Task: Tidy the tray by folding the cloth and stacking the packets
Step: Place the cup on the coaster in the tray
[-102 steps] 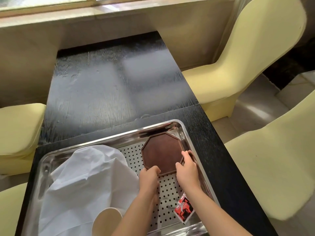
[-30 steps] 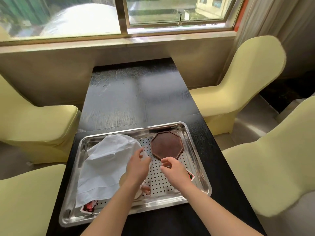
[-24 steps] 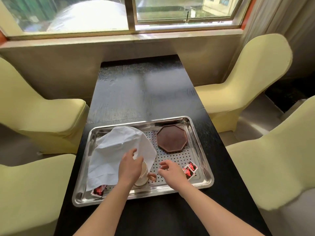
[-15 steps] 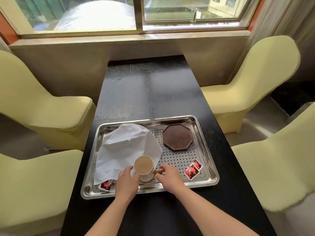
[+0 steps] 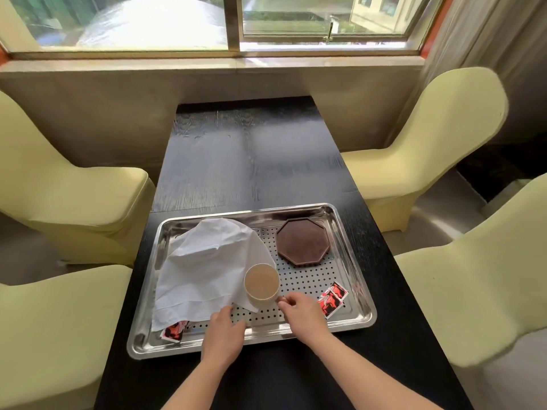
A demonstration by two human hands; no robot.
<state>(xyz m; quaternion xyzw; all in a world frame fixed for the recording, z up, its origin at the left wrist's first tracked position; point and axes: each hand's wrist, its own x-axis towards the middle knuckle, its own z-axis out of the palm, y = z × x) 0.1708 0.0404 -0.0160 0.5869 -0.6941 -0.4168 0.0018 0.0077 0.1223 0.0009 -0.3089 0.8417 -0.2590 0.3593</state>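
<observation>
A crumpled white cloth (image 5: 207, 267) covers the left half of the steel tray (image 5: 365, 309). Two red packets (image 5: 333, 300) lie at the tray's right front, and another red packet (image 5: 173, 332) pokes out from under the cloth's front left corner. A cup of milky drink (image 5: 261, 282) stands on the cloth's right edge. My right hand (image 5: 302, 313) pinches the cup's handle from the right. My left hand (image 5: 223, 335) lies over the tray's front rim, holding nothing, with its fingertips at the cloth's near hem.
A brown octagonal coaster (image 5: 302, 245) sits in the tray's far right corner. The tray rests at the near end of a black table (image 5: 248, 161). Pale yellow chairs (image 5: 420, 137) stand on both sides, and a window ledge is behind.
The cup came out from under the cloth's edge and now stands on the tray. My left hand has let go of it and dropped to the front rim; my right hand stays at the handle.
</observation>
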